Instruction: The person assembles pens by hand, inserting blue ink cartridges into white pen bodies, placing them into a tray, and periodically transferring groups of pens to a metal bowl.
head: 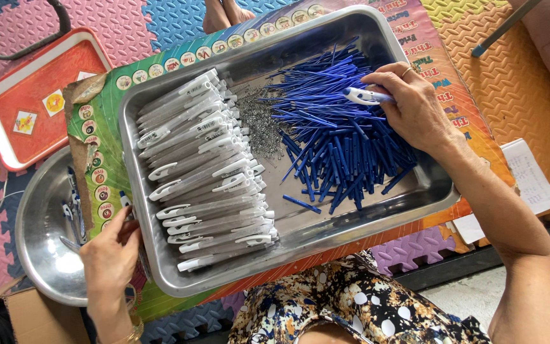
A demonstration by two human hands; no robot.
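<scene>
R hand (415, 111) grip clamping a white pen barrel (365, 96) over blue refills (338, 127) in steel tray (351, 220); L hand (111, 255) pinching an assembled pen (125, 202) w/ fingers together

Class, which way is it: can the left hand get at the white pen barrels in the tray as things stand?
Probably yes. The left hand is at the tray's near edge, beside the white barrels. They lie uncovered in the open tray, though the fingers already hold a pen.

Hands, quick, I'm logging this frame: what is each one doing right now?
Left hand: closed on a pen beside the tray.
Right hand: closed on a white pen part over the blue tubes.
</scene>
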